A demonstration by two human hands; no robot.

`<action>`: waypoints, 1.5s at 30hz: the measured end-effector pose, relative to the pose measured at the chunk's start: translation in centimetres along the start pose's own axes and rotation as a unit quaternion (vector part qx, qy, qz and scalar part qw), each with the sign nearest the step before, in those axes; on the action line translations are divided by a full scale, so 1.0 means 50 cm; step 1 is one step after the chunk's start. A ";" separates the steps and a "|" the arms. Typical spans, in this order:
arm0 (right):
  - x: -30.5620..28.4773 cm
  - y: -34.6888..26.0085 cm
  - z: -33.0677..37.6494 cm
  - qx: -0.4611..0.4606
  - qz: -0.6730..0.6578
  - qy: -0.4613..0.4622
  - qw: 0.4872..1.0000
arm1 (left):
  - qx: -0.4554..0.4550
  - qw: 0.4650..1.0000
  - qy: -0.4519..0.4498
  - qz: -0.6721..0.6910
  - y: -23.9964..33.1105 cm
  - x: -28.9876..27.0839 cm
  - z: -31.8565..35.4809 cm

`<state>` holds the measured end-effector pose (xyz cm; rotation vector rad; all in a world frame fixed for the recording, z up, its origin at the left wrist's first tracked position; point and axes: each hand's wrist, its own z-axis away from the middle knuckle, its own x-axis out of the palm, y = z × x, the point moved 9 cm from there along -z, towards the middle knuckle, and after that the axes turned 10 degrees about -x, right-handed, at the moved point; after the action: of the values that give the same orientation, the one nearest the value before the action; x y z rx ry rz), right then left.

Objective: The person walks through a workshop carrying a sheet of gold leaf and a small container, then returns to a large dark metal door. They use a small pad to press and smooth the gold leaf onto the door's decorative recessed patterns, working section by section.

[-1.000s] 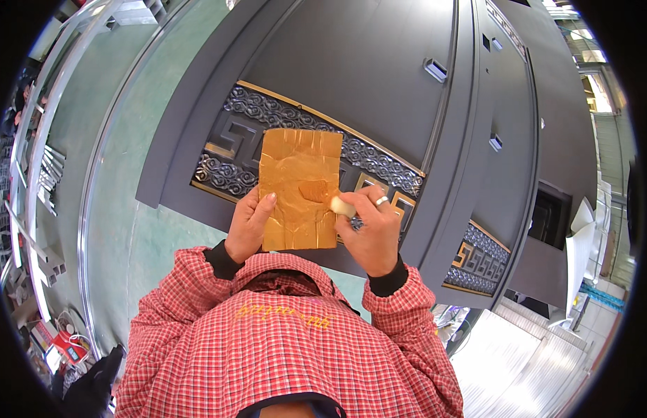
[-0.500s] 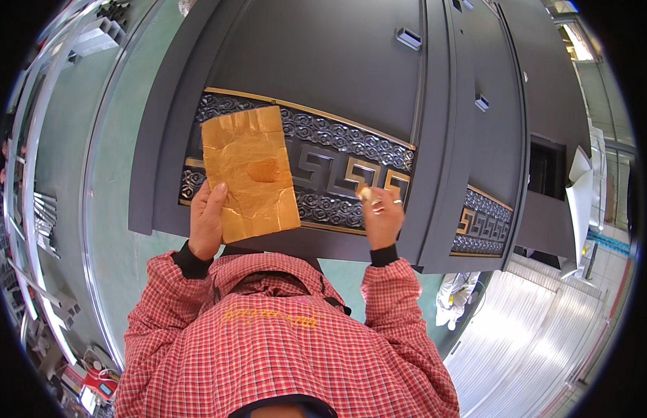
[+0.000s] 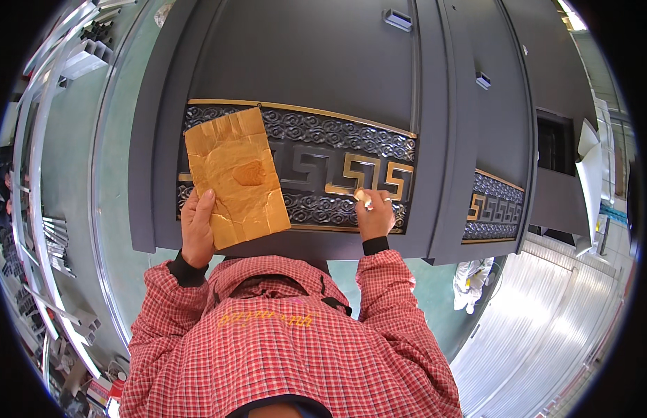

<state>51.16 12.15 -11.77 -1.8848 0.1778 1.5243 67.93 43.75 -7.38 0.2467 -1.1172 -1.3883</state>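
My left hand (image 3: 198, 226) grips the lower left edge of a gold-coated piece of cardboard (image 3: 229, 205), which has a darker wet-looking patch in its middle. My right hand (image 3: 377, 219) is closed on a small pale wad (image 3: 362, 196); whether it is sponge or cloth I cannot tell. The wad is at the lower edge of a gold Greek-key motif (image 3: 354, 161) on a dark grey panel (image 3: 316, 52). To its left is a grey key motif (image 3: 304, 168) without gold. Bands of dark scrollwork (image 3: 337, 134) run above and below, edged with gold strips. The cardboard hides the left part of the band.
A second panel with a similar decorated band (image 3: 494, 207) lies to the right. Small metal brackets (image 3: 398, 19) stick up from the panels. Metal profiles (image 3: 94, 59) are stacked at far left. White plastic wrapping (image 3: 471, 282) and ribbed, shiny sheeting (image 3: 532, 313) are at lower right.
My right hand with the wad has moved slightly left and down, to the gold motif's lower edge. The cardboard has shifted slightly left and tilted more. The view has moved a little.
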 end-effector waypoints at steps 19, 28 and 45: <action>0.002 -0.021 -0.002 -0.029 -0.050 0.010 0.998 | -0.007 1.000 -0.017 -0.004 -0.001 0.025 -0.011; -0.012 -0.009 -0.011 -0.051 -0.046 0.022 0.997 | 0.003 1.000 -0.021 -0.003 0.009 0.009 -0.011; 0.065 -0.125 -0.154 -0.112 -0.026 -0.034 0.993 | 0.010 1.000 0.000 0.008 0.023 -0.023 -0.006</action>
<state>61.55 13.32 -11.54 -1.9883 -0.0769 1.6267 69.13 44.85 -7.25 0.2517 -1.1315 -1.3637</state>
